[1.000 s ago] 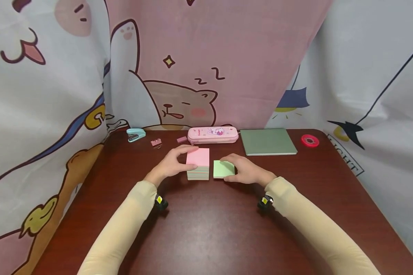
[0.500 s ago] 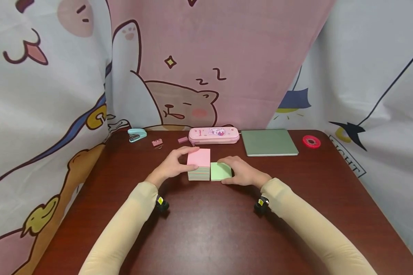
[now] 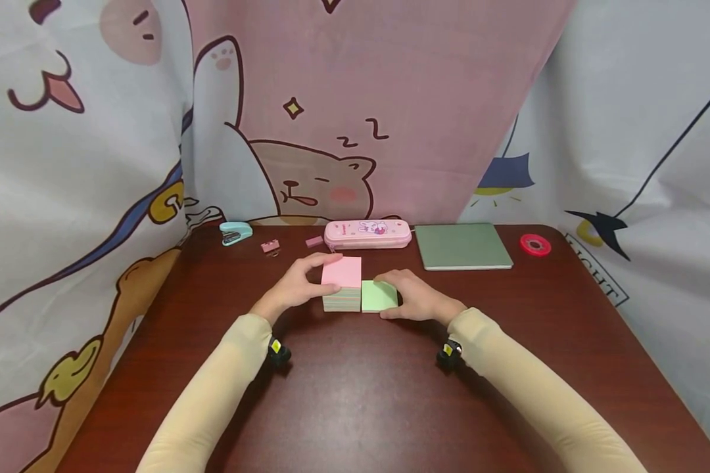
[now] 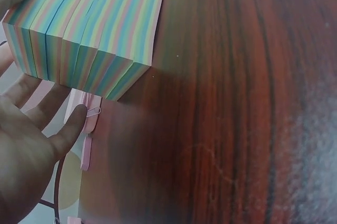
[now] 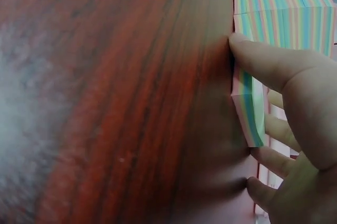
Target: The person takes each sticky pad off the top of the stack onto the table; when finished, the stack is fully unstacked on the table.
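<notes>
Green note pad [image 3: 379, 295] lies flat on table [image 3: 355, 394], touching rt side of taller pink-topped note block [image 3: 342, 284]; my rt hand [image 3: 417, 297] grips it, thumb on near edge, fingers round far side; pad sits directly left of that hand; my lt hand [image 3: 294, 287] holds block's lt side, thumb on top; both approx. table centre.

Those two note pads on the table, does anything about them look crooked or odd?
Slightly. The tall note stack gripped by the left hand has layers stepped out of line on its side. The short green pad held against it by the right hand is much lower. Nothing looks damaged.
</notes>
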### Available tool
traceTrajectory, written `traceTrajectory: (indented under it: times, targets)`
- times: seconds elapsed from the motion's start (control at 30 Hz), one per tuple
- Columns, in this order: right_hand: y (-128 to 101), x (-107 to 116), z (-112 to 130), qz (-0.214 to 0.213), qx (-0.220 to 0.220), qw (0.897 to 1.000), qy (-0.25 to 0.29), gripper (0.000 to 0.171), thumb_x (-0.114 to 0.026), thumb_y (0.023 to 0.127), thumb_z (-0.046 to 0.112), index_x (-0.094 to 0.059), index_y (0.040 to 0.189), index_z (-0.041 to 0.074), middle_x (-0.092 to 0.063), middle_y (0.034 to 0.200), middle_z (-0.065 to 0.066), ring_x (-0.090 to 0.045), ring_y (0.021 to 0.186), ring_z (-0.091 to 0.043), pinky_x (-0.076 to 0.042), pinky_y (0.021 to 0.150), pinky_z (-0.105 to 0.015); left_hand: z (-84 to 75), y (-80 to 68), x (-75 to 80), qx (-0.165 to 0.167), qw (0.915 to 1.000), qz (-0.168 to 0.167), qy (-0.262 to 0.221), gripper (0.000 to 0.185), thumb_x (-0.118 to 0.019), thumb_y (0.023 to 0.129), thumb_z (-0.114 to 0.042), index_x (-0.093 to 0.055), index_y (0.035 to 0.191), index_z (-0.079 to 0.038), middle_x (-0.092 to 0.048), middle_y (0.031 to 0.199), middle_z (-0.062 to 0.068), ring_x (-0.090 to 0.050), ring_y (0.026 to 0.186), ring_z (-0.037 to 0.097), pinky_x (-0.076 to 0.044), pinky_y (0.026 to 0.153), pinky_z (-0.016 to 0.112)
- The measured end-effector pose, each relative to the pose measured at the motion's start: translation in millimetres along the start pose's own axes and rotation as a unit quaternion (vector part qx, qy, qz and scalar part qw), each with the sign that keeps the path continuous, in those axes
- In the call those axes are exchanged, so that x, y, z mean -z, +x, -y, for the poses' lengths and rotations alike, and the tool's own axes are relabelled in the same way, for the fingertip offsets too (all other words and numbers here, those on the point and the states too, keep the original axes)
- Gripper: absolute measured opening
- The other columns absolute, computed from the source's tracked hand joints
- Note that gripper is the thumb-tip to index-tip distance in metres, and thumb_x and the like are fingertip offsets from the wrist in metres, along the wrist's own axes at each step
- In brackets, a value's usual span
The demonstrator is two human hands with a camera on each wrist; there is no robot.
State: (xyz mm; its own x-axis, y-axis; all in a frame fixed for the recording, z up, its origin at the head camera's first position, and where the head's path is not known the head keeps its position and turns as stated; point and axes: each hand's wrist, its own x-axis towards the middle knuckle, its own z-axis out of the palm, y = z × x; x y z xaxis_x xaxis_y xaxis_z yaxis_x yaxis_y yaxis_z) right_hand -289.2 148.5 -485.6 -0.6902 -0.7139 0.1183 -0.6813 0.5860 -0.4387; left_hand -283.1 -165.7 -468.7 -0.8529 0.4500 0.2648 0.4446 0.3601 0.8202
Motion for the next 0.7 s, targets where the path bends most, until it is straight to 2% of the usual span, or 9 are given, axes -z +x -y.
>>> traceTrajectory:
  times: [0.13,0.23,0.4,0.5,0.7]
  targets:
    - [4.6,6.7,5.5,-0.005,-0.020,1.000,0.003,0.089,-0.089,0.083,0.045,-0.052,0.149,-0.001,-0.059,0.144,-0.016,-0.054,0.135,-0.033,-0.042,0.116,-0.052,0.1,-0.4,0.1,0.004,1.0000,0.003,0.006,0.068,-0.090,0.084,-0.019,-0.063,0.146,-0.012,-0.062,0.147,0.007,-0.052,0.140,0.029,-0.033,0.121,0.060]
    - [13.5,16.4,15.7,-0.038,-0.020,0.999,0.010,0.096,-0.086,0.084,0.049,-0.045,0.154,-0.002,-0.051,0.153,-0.020,-0.047,0.143,-0.035,-0.039,0.120,-0.053,-0.3,-0.6,0.5,0.007,0.9999,0.008,0.004,0.069,-0.089,0.085,-0.021,-0.062,0.148,-0.012,-0.061,0.149,0.005,-0.050,0.141,0.029,-0.032,0.122,0.061]
    - [38.2,28.1,40.1,-0.087,0.045,0.995,0.034,0.092,-0.085,0.087,0.046,-0.043,0.158,0.004,-0.048,0.159,-0.015,-0.044,0.148,-0.031,-0.036,0.122,-0.053,1.3,-1.3,0.6,0.006,0.9998,0.020,-0.007,0.074,-0.087,0.087,-0.022,-0.054,0.154,-0.016,-0.055,0.155,0.003,-0.048,0.144,0.029,-0.033,0.121,0.063]
    - [51.3,28.6,53.1,-0.083,0.079,0.993,0.036,0.092,-0.084,0.088,0.048,-0.042,0.159,0.008,-0.048,0.159,-0.011,-0.045,0.148,-0.026,-0.037,0.123,-0.049,2.1,-1.4,0.7,0.003,0.9995,0.024,-0.018,0.079,-0.086,0.087,-0.021,-0.049,0.157,-0.017,-0.051,0.160,0.004,-0.048,0.144,0.032,-0.037,0.119,0.063]
    - [60.9,27.3,63.1,-0.068,0.084,0.994,0.012,0.089,-0.085,0.087,0.046,-0.047,0.154,0.001,-0.054,0.154,-0.015,-0.051,0.143,-0.028,-0.039,0.121,-0.046,1.3,1.0,2.1,-0.002,0.9993,0.026,-0.026,0.090,-0.090,0.083,-0.018,-0.044,0.160,-0.016,-0.051,0.158,0.006,-0.053,0.138,0.033,-0.045,0.115,0.058]
